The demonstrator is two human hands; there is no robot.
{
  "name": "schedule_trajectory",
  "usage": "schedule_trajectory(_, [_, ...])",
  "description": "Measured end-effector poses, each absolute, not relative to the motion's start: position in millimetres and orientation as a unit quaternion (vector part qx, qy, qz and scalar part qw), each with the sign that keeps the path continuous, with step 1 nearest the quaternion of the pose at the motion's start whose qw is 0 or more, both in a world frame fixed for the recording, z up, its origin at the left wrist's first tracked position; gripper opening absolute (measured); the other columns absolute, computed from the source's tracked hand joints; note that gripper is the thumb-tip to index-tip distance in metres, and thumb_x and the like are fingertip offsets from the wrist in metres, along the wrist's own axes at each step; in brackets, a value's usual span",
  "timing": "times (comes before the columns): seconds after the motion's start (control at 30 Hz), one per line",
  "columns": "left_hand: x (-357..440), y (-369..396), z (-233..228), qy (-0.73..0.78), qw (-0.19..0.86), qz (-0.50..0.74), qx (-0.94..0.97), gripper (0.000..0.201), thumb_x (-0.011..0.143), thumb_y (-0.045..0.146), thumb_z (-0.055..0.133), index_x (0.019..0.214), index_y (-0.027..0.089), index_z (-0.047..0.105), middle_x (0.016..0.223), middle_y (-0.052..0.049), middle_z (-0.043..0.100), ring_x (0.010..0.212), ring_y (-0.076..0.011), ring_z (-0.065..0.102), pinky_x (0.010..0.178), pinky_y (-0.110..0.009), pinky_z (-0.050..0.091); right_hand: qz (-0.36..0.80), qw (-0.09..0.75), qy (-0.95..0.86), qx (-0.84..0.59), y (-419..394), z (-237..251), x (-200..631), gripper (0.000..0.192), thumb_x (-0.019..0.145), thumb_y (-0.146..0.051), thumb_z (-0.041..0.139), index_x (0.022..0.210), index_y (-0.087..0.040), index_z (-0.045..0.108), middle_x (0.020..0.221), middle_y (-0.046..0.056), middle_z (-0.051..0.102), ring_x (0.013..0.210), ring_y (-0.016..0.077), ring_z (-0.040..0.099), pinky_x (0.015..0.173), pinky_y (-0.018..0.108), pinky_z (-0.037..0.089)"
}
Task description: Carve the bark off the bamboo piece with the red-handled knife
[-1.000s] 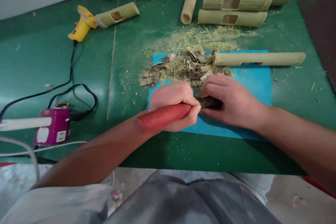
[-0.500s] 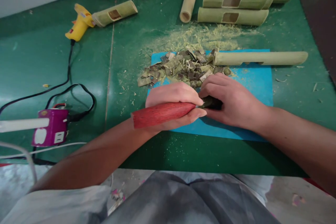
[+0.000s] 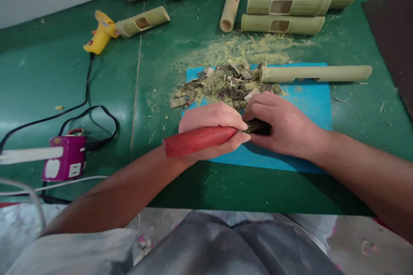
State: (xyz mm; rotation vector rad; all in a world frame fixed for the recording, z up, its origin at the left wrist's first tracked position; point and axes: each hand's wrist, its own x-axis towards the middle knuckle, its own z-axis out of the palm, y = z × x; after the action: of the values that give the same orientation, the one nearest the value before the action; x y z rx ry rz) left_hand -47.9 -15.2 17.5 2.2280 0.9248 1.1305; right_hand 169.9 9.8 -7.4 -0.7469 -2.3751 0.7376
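Observation:
My left hand (image 3: 214,118) is closed around a tool with a red wooden handle (image 3: 196,142); the butt points left and the working end is hidden near the fingertips. Close against it, my right hand (image 3: 284,124) curls its fingers around a small dark piece (image 3: 260,126), mostly covered by the fingers. The two hands meet over a blue sheet (image 3: 290,161). Just beyond them lies a heap of brown and greenish chips (image 3: 226,84). A pale bamboo tube (image 3: 342,73) rests across the sheet's far right part.
Several bamboo tubes with cut openings (image 3: 284,24) lie at the back of the green table (image 3: 155,116). At left, a yellow glue gun (image 3: 100,36) touches another bamboo tube (image 3: 155,20). A purple power adapter (image 3: 66,159) with cables sits nearer. A dark mat (image 3: 390,30) lies right.
The view has shifted slightly, so the tubes at the back appear a little lower. Both hands keep their grip in nearly the same place.

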Motion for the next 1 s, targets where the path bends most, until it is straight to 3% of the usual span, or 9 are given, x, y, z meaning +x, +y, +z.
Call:
schedule_trajectory(0.57, [-44.3,-17.1,17.0,0.342,0.243,0.41,0.81,0.007,0.085,0.021,0.077,0.08,0.021,0.072,0.081,0.0,0.079,0.074,-0.0113,0.074,0.071,-0.023,0.061,0.269,0.279,-0.88,-0.275,9.4,-8.9,169.4,0.01,0.089,-0.026,0.068,0.092,-0.017,0.066,0.09,0.009,0.066,0.087,0.0232,0.057,0.077,0.038,0.046])
schedule_trajectory(0.77, [-41.8,-15.7,16.0,0.346,0.23,0.394,0.82,0.014,0.084,0.016,0.067,0.071,0.021,0.066,0.067,0.002,0.071,0.063,-0.0102,0.066,0.061,-0.024,0.054,0.278,0.264,-0.878,-0.287,8.3,-8.7,169.7,0.011,0.088,-0.027,0.069,0.093,-0.019,0.065,0.093,0.009,0.066,0.089,0.0239,0.058,0.078,0.039,0.046])
schedule_trajectory(1.0, [-52.5,-20.8,19.0,0.387,0.244,0.404,0.792,0.017,0.088,0.023,0.064,0.072,0.021,0.068,0.074,-0.002,0.078,0.067,-0.0115,0.072,0.068,-0.025,0.061,0.267,0.258,-0.885,-0.281,8.2,-8.9,171.0,0.016,0.087,-0.03,0.071,0.096,-0.017,0.066,0.096,0.011,0.067,0.093,0.0256,0.059,0.08,0.039,0.048])
